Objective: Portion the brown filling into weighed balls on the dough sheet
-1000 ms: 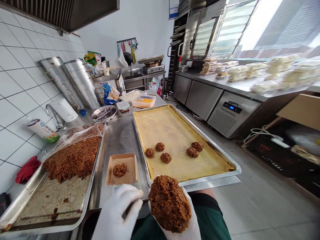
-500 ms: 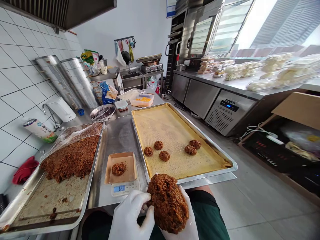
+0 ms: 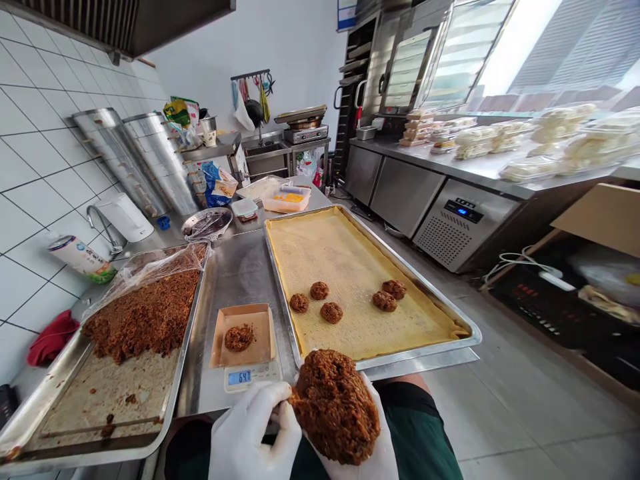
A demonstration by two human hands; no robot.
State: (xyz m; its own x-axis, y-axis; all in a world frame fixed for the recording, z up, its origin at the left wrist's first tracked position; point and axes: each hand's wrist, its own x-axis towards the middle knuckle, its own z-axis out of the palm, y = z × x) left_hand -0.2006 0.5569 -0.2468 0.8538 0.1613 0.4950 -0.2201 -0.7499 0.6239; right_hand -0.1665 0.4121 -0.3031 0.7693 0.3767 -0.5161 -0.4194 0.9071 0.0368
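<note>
A large lump of brown, coarse, sticky mixture point(image 3: 341, 408) rests in my gloved right hand point(image 3: 384, 441), whose fingers curl round its right side and underside. My gloved left hand point(image 3: 253, 430) pinches a small strand at the lump's left edge, thumb and forefinger together. Just beyond the left hand stands a digital scale point(image 3: 263, 375) reading 64.7. On it lies a brown paper tray point(image 3: 220, 350) holding a small portion of the mixture point(image 3: 239, 337). Several small brown balls point(image 3: 331, 313) sit on the yellow mesh-lined baking tray point(image 3: 320, 250) ahead.
At left, a metal tray point(image 3: 175, 393) holds a big heap of the mixture point(image 3: 150, 327), partly under plastic film point(image 3: 145, 273). Behind are a covered bowl point(image 3: 207, 224) and a plastic tub point(image 3: 286, 200). A steel counter point(image 3: 480, 172) with packed boxes runs along the right.
My left hand has drawn slightly left from the lump, pulling a small strand out at its edge. The right hand still holds the lump, and the scale reading is the same.
</note>
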